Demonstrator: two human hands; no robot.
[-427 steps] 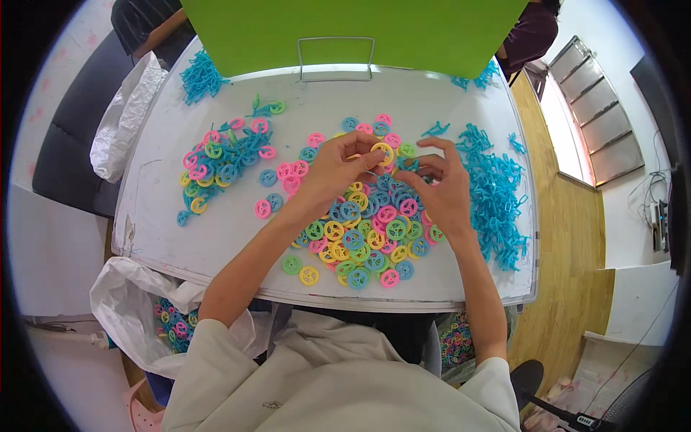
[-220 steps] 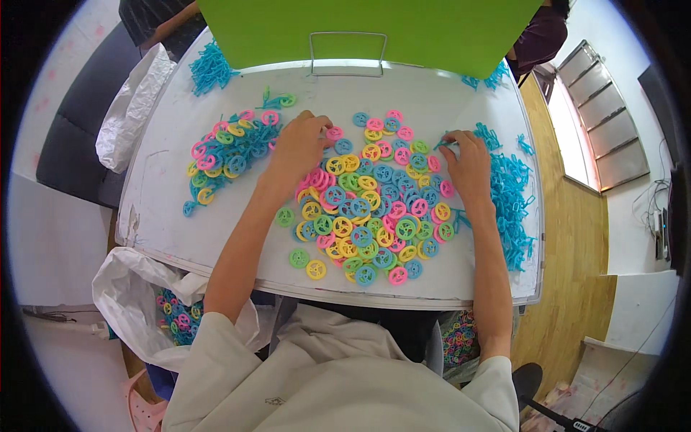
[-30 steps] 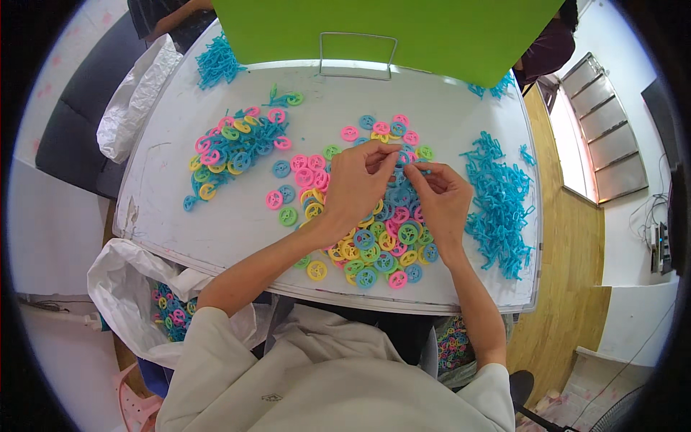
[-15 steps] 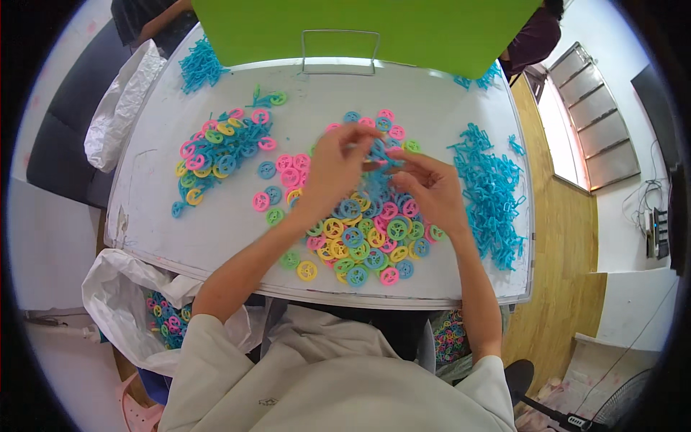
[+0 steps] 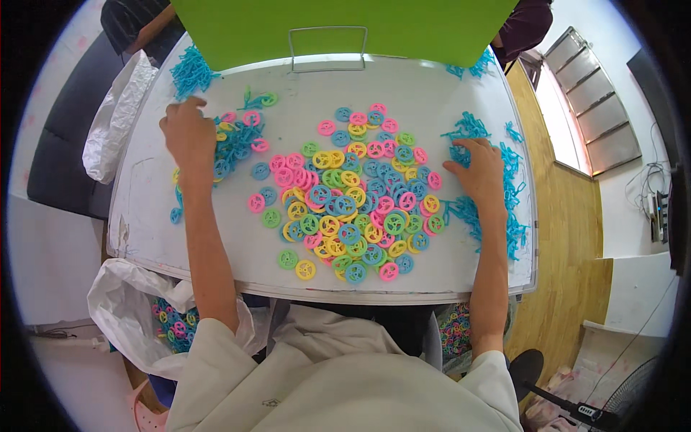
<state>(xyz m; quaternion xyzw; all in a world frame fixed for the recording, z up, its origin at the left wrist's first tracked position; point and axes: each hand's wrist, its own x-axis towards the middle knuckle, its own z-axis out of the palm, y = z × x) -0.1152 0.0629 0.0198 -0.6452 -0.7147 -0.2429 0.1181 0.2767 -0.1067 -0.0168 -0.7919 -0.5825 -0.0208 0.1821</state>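
Note:
My left hand (image 5: 190,138) is over the left pile of blue plastic parts with small wheels on them (image 5: 236,147), its thumb and fingers apart and nothing seen in it. On the right, my right hand (image 5: 479,171) reaches over a heap of loose blue plastic pieces (image 5: 512,216). Its thumb stands away from the fingers, and the palm covers part of the heap. Between my arms lies a broad spread of pink, yellow, green and blue toy wheels (image 5: 349,234).
A green panel (image 5: 331,29) with a wire stand (image 5: 328,70) borders the far side. More blue pieces (image 5: 192,72) lie far left. White sacks (image 5: 119,295) flank the table's left side; the near one holds mixed parts. Other people sit beyond both far corners.
My hands have parted from above the wheels, where they held blue pieces together. The left has moved to the left pile, the right to the blue heap. The wheels are uncovered.

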